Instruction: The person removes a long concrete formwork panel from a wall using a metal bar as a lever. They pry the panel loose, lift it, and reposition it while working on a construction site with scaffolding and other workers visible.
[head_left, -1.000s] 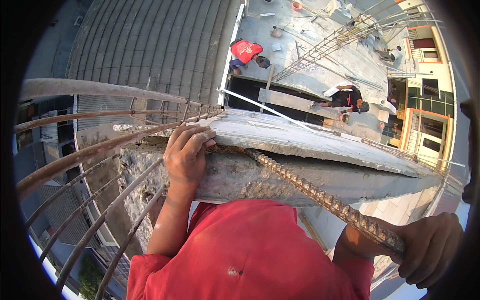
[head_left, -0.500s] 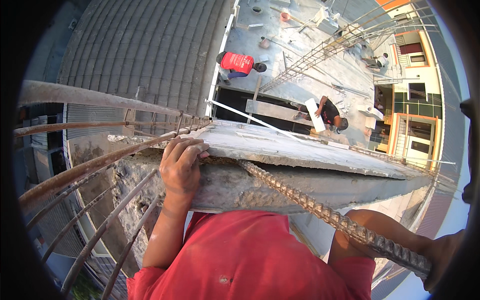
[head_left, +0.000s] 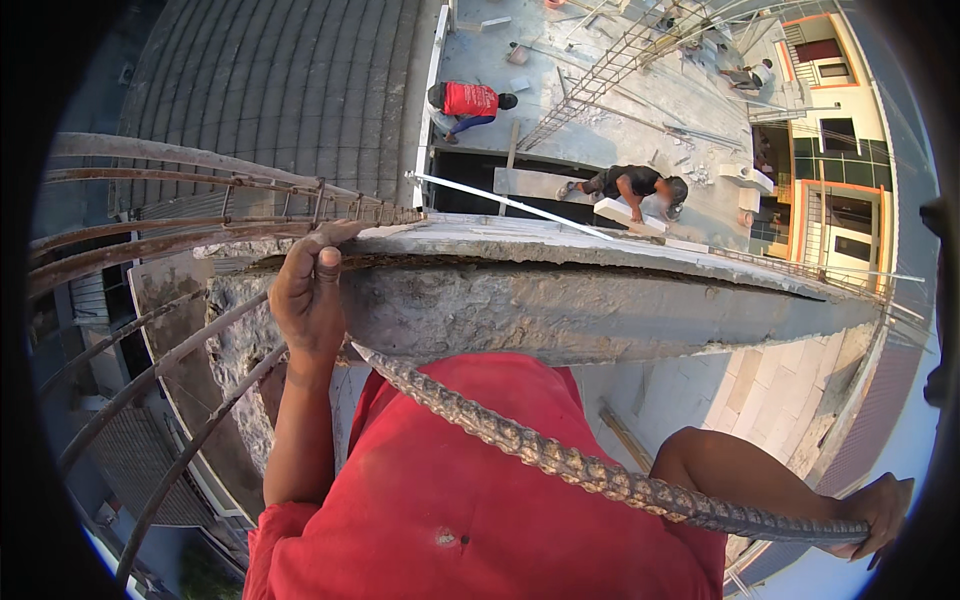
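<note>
My right hand (head_left: 880,515) is closed around one end of a ribbed steel bar (head_left: 540,455) at the far right. The bar slants across my red shirt, its tapered tip below my left hand and apart from the gap. My left hand (head_left: 308,295) grips the left part of a thin rough-edged slab (head_left: 560,252), thumb up and fingers partly hidden at its top. Beneath that slab runs a thick grey concrete beam (head_left: 560,310). A dark gap (head_left: 640,275) separates the two.
Rusty rebar rods (head_left: 170,245) jut out on the left beside my forearm. A white bar (head_left: 510,205) slants beyond the slab. Down below, a person in red (head_left: 468,100) and a person in black (head_left: 635,185) with a white block (head_left: 625,215) are on the lower floor. A corrugated roof (head_left: 270,100) lies left.
The bar's tip has come out of the gap and swung left and nearer me. My left hand has shifted left along the edge. Below, the person in black has lowered the white block.
</note>
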